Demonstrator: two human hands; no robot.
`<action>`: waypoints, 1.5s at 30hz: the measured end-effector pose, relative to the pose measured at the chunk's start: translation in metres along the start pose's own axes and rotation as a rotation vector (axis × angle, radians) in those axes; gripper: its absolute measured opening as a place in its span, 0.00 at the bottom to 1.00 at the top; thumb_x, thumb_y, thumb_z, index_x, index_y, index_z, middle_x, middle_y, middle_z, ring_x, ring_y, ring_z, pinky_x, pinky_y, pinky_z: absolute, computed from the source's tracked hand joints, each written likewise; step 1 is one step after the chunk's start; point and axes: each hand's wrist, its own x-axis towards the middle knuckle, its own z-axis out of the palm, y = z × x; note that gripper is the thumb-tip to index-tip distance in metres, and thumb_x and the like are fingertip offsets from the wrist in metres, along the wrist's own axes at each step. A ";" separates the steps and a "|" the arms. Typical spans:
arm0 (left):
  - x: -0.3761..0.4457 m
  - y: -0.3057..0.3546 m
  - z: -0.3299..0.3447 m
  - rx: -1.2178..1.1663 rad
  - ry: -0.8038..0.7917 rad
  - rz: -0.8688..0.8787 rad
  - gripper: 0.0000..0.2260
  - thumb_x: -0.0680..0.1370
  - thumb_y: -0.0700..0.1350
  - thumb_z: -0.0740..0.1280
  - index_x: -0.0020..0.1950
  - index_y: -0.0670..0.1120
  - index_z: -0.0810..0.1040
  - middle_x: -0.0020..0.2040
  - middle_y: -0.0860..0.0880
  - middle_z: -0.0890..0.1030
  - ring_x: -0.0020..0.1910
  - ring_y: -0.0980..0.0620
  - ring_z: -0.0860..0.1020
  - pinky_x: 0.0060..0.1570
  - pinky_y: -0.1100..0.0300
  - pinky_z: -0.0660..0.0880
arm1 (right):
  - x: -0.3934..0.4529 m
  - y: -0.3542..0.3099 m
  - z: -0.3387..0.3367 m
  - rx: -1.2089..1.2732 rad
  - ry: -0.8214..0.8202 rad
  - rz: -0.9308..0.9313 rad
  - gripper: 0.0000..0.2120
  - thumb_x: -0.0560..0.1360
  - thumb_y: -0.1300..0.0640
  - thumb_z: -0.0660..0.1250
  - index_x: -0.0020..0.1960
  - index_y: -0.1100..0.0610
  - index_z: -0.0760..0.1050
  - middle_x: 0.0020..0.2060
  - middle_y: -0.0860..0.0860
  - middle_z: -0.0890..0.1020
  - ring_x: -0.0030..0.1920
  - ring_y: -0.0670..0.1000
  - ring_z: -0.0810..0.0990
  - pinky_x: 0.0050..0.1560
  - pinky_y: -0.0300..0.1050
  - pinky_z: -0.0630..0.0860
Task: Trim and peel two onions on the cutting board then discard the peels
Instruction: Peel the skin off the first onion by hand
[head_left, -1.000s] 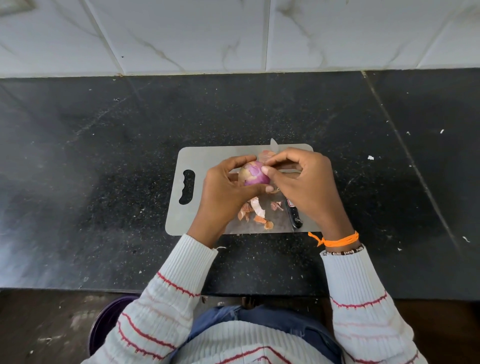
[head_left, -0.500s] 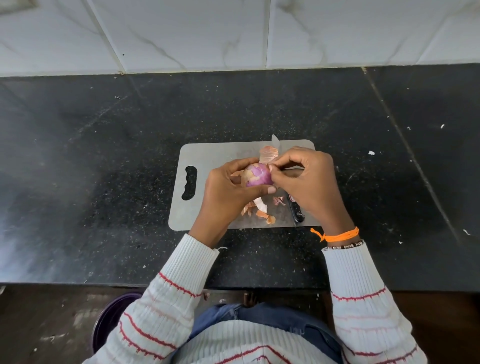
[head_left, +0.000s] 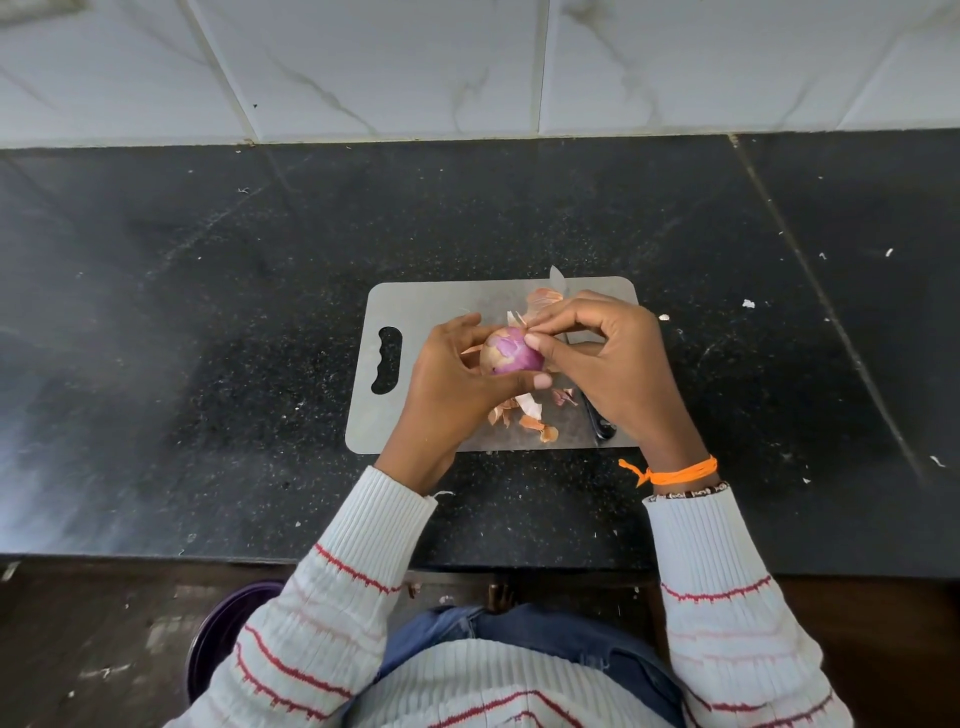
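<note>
My left hand grips a purple onion above the grey cutting board; patches of papery skin still cling to it. My right hand pinches a strip of skin at the onion's top between thumb and forefinger. Loose orange peels lie on the board below the onion, and another peel lies near the board's far edge. A knife lies on the board under my right hand, its black handle and blade tip showing. Only one onion is visible.
The board sits on a black stone counter backed by a white tiled wall. Small white scraps dot the counter to the right. A purple bin stands on the floor below the counter's front edge, left of my body.
My right fingers have shifted from the onion's side to its top and now pinch a strip of skin. The left hand has turned the onion slightly.
</note>
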 end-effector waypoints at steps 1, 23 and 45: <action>-0.001 0.001 -0.001 -0.003 -0.012 -0.010 0.31 0.62 0.46 0.79 0.63 0.44 0.75 0.58 0.60 0.71 0.47 0.65 0.72 0.38 0.79 0.71 | 0.000 -0.001 0.001 -0.020 -0.002 -0.006 0.03 0.70 0.65 0.72 0.44 0.61 0.81 0.40 0.51 0.81 0.44 0.48 0.80 0.44 0.37 0.79; 0.004 -0.007 -0.017 -0.300 -0.107 -0.100 0.24 0.71 0.34 0.72 0.65 0.46 0.73 0.58 0.47 0.77 0.50 0.52 0.79 0.55 0.54 0.78 | 0.017 0.011 0.021 0.167 0.091 0.349 0.06 0.75 0.57 0.68 0.48 0.59 0.80 0.42 0.52 0.84 0.44 0.50 0.83 0.46 0.49 0.81; 0.011 0.015 -0.005 -0.542 -0.057 -0.259 0.22 0.69 0.32 0.71 0.62 0.37 0.72 0.49 0.47 0.78 0.41 0.52 0.82 0.41 0.61 0.81 | 0.017 0.036 0.000 0.103 0.049 0.376 0.07 0.72 0.63 0.69 0.45 0.52 0.80 0.44 0.48 0.84 0.44 0.47 0.83 0.46 0.46 0.80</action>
